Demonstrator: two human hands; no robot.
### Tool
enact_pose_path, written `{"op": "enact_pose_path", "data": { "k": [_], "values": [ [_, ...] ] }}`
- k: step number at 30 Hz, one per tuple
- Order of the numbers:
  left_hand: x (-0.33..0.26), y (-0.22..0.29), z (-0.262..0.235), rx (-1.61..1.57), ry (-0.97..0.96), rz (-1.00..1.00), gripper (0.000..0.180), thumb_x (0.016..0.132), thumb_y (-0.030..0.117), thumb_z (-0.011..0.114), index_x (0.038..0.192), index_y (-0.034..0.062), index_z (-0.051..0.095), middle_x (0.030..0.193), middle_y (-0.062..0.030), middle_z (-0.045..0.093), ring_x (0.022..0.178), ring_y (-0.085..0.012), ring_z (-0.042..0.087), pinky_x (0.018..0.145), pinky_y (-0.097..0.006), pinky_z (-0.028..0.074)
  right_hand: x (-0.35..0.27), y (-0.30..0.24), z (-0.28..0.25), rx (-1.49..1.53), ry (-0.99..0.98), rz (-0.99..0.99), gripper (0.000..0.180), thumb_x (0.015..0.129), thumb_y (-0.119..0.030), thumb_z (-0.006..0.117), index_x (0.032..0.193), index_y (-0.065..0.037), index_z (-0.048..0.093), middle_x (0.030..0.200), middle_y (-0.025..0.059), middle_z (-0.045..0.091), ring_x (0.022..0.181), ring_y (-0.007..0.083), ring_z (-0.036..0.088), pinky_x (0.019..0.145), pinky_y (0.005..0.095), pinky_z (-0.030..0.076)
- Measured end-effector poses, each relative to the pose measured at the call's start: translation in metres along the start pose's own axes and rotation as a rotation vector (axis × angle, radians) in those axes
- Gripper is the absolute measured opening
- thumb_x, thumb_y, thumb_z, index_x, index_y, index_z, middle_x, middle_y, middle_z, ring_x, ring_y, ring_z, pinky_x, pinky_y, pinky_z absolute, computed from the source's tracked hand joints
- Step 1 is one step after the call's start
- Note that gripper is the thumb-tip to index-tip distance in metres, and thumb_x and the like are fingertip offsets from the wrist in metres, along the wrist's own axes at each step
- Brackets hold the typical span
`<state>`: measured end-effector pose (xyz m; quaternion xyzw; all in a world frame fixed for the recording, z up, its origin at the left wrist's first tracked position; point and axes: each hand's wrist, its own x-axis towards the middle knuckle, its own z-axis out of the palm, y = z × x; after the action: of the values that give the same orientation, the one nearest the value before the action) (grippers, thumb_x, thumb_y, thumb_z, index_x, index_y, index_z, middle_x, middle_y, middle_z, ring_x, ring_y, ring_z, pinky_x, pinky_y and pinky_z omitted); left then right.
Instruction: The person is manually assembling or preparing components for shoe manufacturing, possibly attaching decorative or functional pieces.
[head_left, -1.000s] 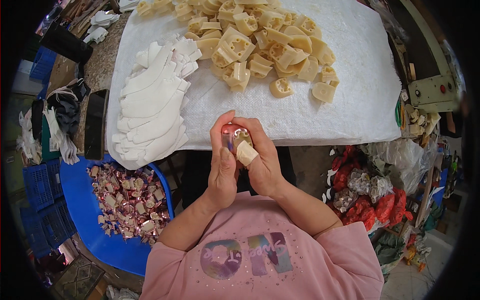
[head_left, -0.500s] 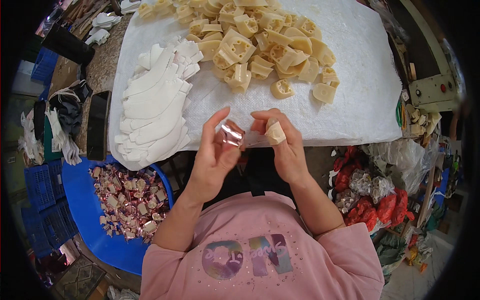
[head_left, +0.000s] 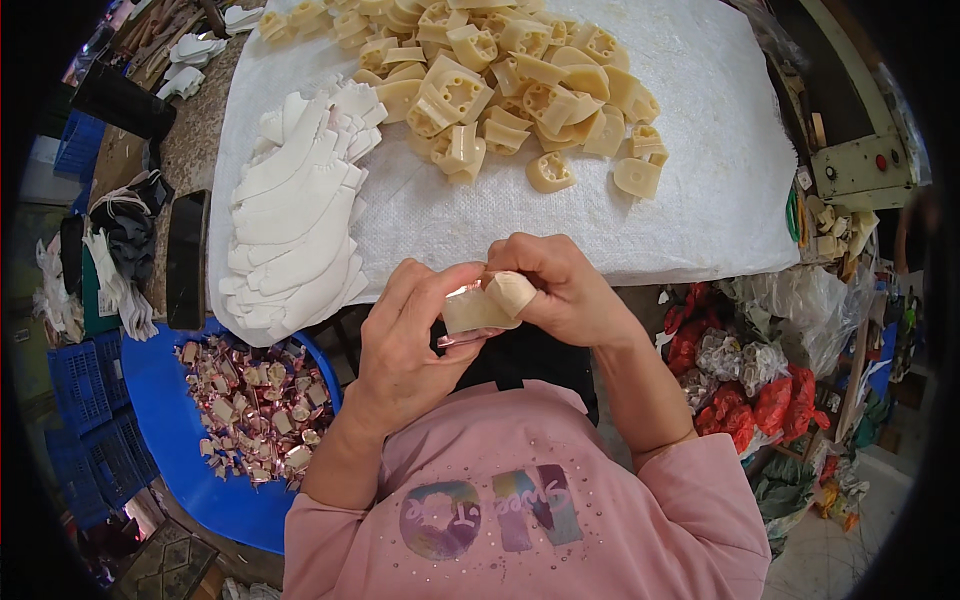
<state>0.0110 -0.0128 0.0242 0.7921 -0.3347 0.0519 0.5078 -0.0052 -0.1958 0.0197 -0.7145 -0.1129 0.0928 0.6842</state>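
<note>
In front of my body, just off the near edge of the table, both hands meet over a small pink metallic-covered piece with a pale beige face (head_left: 468,314). My left hand (head_left: 405,335) is closed around it, with fingers along its left and upper side. My right hand (head_left: 565,290) is closed too, its thumb and fingers pinching the piece's upper right edge. A beige wrap (head_left: 513,291) covers the right thumb tip and lies against the piece. The fingers hide part of the piece.
A white woven cover (head_left: 480,235) spreads over the table, bearing a heap of beige moulded heel-like parts (head_left: 520,90) and overlapping white curved sheets (head_left: 290,220). A blue basin (head_left: 190,480) at left holds many pink-and-beige pieces (head_left: 260,410). A dark phone (head_left: 187,260) lies on the left.
My hands have come together. The piece has turned from its shiny pink side to its beige face, and my right fingers, apart from it before, now grip its edge.
</note>
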Motion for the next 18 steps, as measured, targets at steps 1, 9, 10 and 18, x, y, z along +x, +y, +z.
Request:
{"op": "enact_pose_path", "data": {
  "k": [1, 9, 10, 18],
  "values": [
    [0.0, 0.0, 0.001, -0.004, 0.004, -0.026, 0.049, 0.058, -0.002, 0.077, 0.104, 0.0039, 0.059, 0.082, -0.0042, 0.054, 0.062, -0.0109, 0.05, 0.048, -0.021, 0.039, 0.0, 0.001, 0.002, -0.183, 0.064, -0.112, 0.014, 0.084, -0.016, 0.059, 0.082, -0.002, 0.056, 0.069, 0.0018, 0.057, 0.062, 0.0102, 0.054, 0.055, 0.0267, 0.043],
    [0.001, -0.007, 0.009, -0.014, 0.066, 0.018, 0.05, 0.059, -0.001, 0.077, 0.103, 0.0012, 0.055, 0.078, -0.0062, 0.055, 0.058, -0.008, 0.051, 0.048, -0.02, 0.041, -0.007, 0.014, 0.007, 0.122, 0.12, -0.076, 0.016, 0.09, -0.015, 0.054, 0.099, -0.002, 0.059, 0.086, 0.0041, 0.06, 0.077, 0.0129, 0.057, 0.067, 0.0281, 0.047],
    [0.001, -0.007, 0.011, 0.006, 0.083, 0.052, 0.05, 0.058, -0.001, 0.077, 0.102, 0.0008, 0.053, 0.078, -0.0065, 0.056, 0.059, -0.0092, 0.053, 0.05, -0.021, 0.044, -0.009, 0.015, 0.005, 0.231, 0.076, -0.041, 0.018, 0.091, -0.015, 0.053, 0.102, -0.003, 0.059, 0.09, 0.0047, 0.059, 0.08, 0.0126, 0.057, 0.07, 0.0273, 0.047],
    [0.0, -0.009, 0.03, 0.061, 0.233, 0.046, 0.051, 0.056, 0.0, 0.076, 0.102, 0.0004, 0.052, 0.079, -0.012, 0.058, 0.066, -0.0264, 0.061, 0.057, -0.032, 0.05, -0.006, 0.022, 0.03, 0.074, 0.272, -0.183, 0.022, 0.093, -0.015, 0.044, 0.106, -0.001, 0.057, 0.095, 0.007, 0.057, 0.084, 0.0167, 0.054, 0.075, 0.0282, 0.044]
  ]
}}
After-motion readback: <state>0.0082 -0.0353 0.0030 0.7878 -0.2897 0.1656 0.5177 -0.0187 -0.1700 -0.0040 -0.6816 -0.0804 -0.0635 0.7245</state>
